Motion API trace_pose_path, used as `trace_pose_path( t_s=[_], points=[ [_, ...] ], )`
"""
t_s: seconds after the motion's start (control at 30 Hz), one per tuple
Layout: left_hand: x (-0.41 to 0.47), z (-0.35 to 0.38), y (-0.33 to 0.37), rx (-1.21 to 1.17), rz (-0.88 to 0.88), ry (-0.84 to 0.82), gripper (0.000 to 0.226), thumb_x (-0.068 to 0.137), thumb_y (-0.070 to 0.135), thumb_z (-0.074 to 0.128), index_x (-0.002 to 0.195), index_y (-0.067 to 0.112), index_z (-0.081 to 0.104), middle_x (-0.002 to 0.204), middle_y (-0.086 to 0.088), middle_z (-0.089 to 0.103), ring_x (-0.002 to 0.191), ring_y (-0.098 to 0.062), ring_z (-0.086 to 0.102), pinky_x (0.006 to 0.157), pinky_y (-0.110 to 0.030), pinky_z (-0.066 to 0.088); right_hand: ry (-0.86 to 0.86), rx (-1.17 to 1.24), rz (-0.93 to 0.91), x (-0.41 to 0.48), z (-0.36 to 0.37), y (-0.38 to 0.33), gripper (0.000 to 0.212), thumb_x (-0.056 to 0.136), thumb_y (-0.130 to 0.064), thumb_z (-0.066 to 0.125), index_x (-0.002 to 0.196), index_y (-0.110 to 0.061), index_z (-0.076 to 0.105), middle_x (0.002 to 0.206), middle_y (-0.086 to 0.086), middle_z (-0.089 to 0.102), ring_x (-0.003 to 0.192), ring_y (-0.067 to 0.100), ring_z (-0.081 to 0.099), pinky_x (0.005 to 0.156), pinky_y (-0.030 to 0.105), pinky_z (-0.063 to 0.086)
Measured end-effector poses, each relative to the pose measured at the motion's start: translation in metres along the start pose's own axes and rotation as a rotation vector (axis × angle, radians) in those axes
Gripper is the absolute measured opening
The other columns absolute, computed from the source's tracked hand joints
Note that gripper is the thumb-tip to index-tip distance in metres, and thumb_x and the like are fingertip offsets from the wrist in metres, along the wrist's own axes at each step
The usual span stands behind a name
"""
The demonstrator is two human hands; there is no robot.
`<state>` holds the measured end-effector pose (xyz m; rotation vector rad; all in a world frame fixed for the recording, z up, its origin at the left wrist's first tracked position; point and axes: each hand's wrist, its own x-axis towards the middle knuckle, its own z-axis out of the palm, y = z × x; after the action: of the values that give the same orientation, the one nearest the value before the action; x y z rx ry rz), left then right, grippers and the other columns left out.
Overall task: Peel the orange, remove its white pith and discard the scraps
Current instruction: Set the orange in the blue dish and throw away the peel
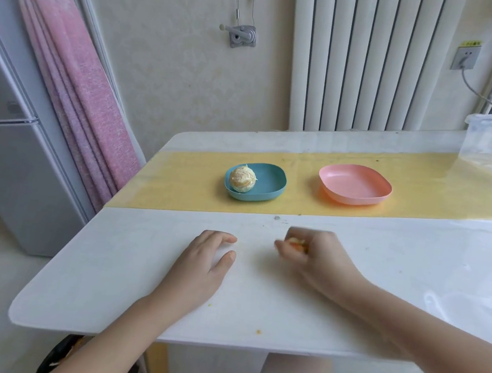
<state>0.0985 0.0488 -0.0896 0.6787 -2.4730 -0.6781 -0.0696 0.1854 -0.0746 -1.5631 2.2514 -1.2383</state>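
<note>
the white table [135, 265] carries everything. the pink dish [353, 185] stands well beyond the right fingertips and seems to hold nothing, so i judge it waits for the scraps. the blue dish [270, 180], well beyond the left fingertips, holds the orange [242, 179], already peeled, so that it cannot roll away. the left hand [204, 262] rests flat on the table, its fingers relaxed and a little apart, holding nothing. the right hand [314, 253] has its fingers curled tight around some peel scraps [296, 242], probably gathered for discarding. a few crumbs [258, 331] lie behind the fingers, near the wrists.
</note>
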Motion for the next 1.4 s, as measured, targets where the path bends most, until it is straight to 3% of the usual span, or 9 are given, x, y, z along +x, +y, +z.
trace_pose_path(
  t_s=[0.13,0.27,0.47,0.83,0.93,1.07,1.17,1.27,1.4],
  points=[
    [-0.010,0.000,0.009,-0.079,-0.040,0.014,0.023,0.096,0.020,0.051,0.119,0.022,0.056,0.120,0.013,0.054,0.112,0.004,0.045,0.086,0.006,0.023,0.256,0.573,0.439,0.008,-0.034,0.013,0.031,0.092,-0.024,0.055,0.063,-0.019,0.043,0.061,0.003,0.042,0.043,0.012,0.028,0.039,0.018,0.020],
    [-0.026,-0.004,0.020,-0.382,-0.141,0.076,0.018,0.095,0.015,0.054,0.106,0.027,0.062,0.117,0.015,0.062,0.111,0.004,0.054,0.091,-0.006,0.037,0.383,0.651,0.528,0.001,-0.064,0.033,0.032,0.092,-0.023,0.053,0.063,-0.019,0.040,0.060,0.002,0.041,0.042,0.012,0.024,0.038,0.018,0.016],
    [-0.058,-0.020,0.034,-1.038,-0.378,0.106,0.019,0.095,0.009,0.049,0.105,0.004,0.065,0.097,-0.009,0.070,0.092,-0.022,0.069,0.086,-0.031,0.056,0.370,0.848,0.612,-0.010,-0.063,0.029,0.029,0.093,-0.023,0.053,0.067,-0.017,0.042,0.062,0.001,0.041,0.041,0.011,0.026,0.035,0.018,0.019],
    [-0.104,-0.084,-0.025,-0.615,-0.428,0.253,0.019,0.093,0.004,0.054,0.108,0.011,0.064,0.097,-0.009,0.069,0.090,-0.021,0.066,0.077,-0.019,0.055,-0.163,1.439,0.760,0.002,0.034,-0.086,0.033,0.092,-0.022,0.053,0.062,-0.019,0.039,0.052,-0.003,0.037,0.034,0.006,0.022,0.027,0.015,0.015],
    [-0.121,-0.113,-0.060,-0.390,-0.416,0.316,0.021,0.092,0.010,0.059,0.101,0.027,0.065,0.103,0.005,0.069,0.097,-0.005,0.064,0.088,-0.020,0.048,-0.411,1.509,0.789,0.004,0.082,-0.130,0.035,0.091,-0.022,0.054,0.059,-0.019,0.040,0.052,-0.003,0.037,0.033,0.005,0.021,0.027,0.013,0.013],
    [-0.158,-0.146,-0.096,-0.268,-0.461,0.290,0.020,0.093,0.014,0.057,0.101,0.028,0.069,0.110,0.019,0.065,0.095,0.014,0.058,0.076,-0.004,0.040,-0.716,1.390,0.726,0.001,0.150,-0.188,0.037,0.093,-0.025,0.053,0.059,-0.019,0.041,0.051,-0.004,0.039,0.033,0.005,0.021,0.029,0.013,0.013],
    [-0.189,-0.159,-0.129,-0.225,-0.528,0.305,0.015,0.092,0.024,0.062,0.089,0.035,0.071,0.107,0.019,0.067,0.098,0.007,0.060,0.083,-0.013,0.042,-0.908,1.224,0.672,-0.020,0.203,-0.208,0.034,0.094,-0.026,0.051,0.061,-0.020,0.042,0.054,-0.004,0.040,0.035,0.005,0.022,0.035,0.015,0.012],
    [-0.221,-0.158,-0.175,-0.227,-0.723,0.333,0.014,0.091,0.023,0.063,0.081,0.031,0.067,0.096,0.011,0.069,0.096,-0.013,0.064,0.088,-0.032,0.045,-1.076,1.182,0.780,-0.053,0.250,-0.204,0.034,0.093,-0.027,0.051,0.061,-0.019,0.042,0.056,-0.003,0.040,0.038,0.005,0.023,0.035,0.014,0.012],
    [-0.250,-0.139,-0.223,-0.318,-0.903,0.350,0.011,0.092,0.015,0.060,0.085,0.021,0.065,0.094,-0.002,0.067,0.096,-0.023,0.064,0.091,-0.043,0.051,-0.955,1.250,1.119,-0.050,0.319,-0.179,0.036,0.091,-0.024,0.055,0.058,-0.018,0.042,0.051,-0.002,0.042,0.033,0.004,0.027,0.031,0.011,0.014]
  ],
)
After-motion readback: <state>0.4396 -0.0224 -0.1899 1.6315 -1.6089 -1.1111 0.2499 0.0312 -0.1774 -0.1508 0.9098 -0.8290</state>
